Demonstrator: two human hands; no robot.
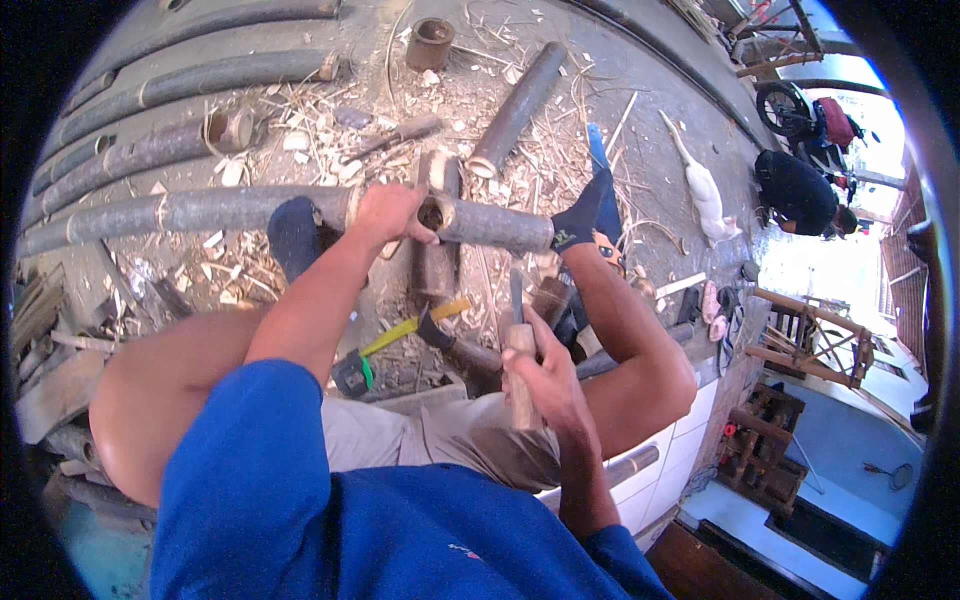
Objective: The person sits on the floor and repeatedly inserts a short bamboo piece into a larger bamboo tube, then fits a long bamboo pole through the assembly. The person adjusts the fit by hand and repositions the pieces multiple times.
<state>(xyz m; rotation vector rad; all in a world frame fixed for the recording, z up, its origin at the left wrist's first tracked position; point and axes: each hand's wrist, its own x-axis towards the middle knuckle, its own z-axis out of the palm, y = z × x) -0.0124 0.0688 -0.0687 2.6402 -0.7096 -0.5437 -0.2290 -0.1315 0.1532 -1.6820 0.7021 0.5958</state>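
Note:
A long bamboo pole (230,208) lies crosswise in front of me, with an opening cut into it near its right part. My left hand (388,215) grips the pole just left of that opening, fingers bent over it. In my right hand (550,378) is a chisel (521,385), held by its thick wooden handle with the blade pointing away from me, apart from the pole. A shorter bamboo piece (436,272) lies crosswise under the pole. My dark-socked left foot (292,236) and right foot (582,212) rest at the pole on either side.
Wood chips (270,145) cover the floor. A tape measure (352,374) with yellow tape drawn out lies near my lap. Beyond are a bamboo section (520,108), a short upright bamboo ring (430,46) and several long poles (190,88). A white cat (706,195) and a crouching person (797,192) are at right.

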